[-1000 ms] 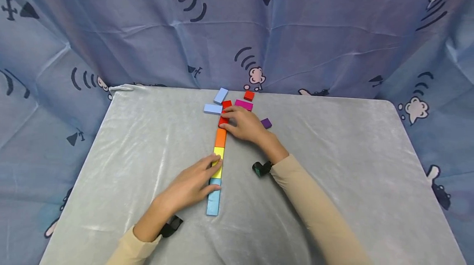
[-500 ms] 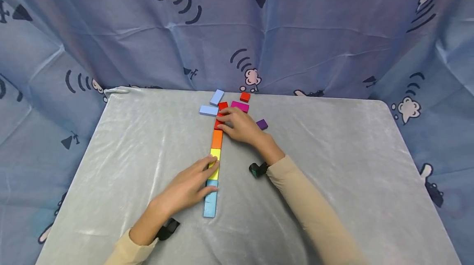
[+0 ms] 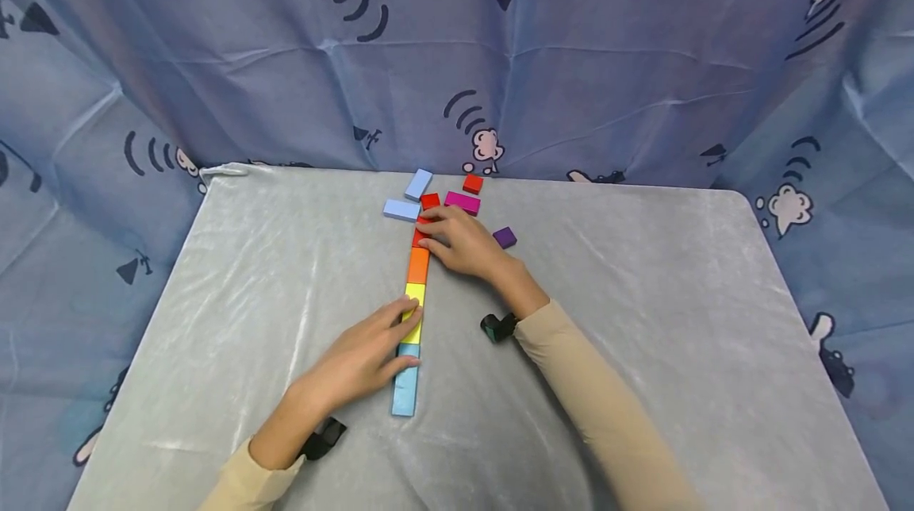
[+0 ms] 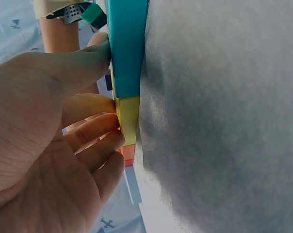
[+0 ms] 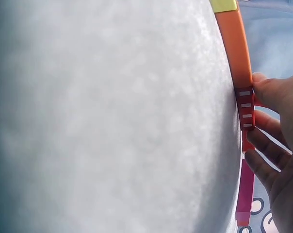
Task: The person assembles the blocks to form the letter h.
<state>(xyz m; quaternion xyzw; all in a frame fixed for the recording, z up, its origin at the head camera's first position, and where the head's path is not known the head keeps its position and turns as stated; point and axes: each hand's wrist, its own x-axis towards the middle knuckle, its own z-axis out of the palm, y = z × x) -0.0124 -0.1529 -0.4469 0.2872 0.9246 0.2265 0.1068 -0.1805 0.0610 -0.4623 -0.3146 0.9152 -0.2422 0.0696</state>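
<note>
A straight row of flat rectangular blocks runs up the table in the head view: light blue (image 3: 404,396), yellow (image 3: 416,291), orange (image 3: 418,266), then red (image 3: 417,238). My left hand (image 3: 355,356) lies along the row's left side, its thumb touching the light blue block and its fingertips at the yellow one. Over the red block rests my right hand (image 3: 466,243), fingers bent a little. The right wrist view shows its thumb at the orange-red joint and white marks on the red block's side (image 5: 246,109). Another red block (image 3: 430,201) shows just beyond the right fingers.
Loose blocks lie around the far end: two pale blue blocks (image 3: 401,209) on the left, a magenta block (image 3: 462,202), a small red block (image 3: 473,183) and a purple block (image 3: 505,237) on the right. A grey cloth (image 3: 643,297) covers the table; a patterned blue curtain (image 3: 607,82) hangs behind.
The head view has shifted slightly. Both hands stay in the same places on the row, and no block has visibly moved.
</note>
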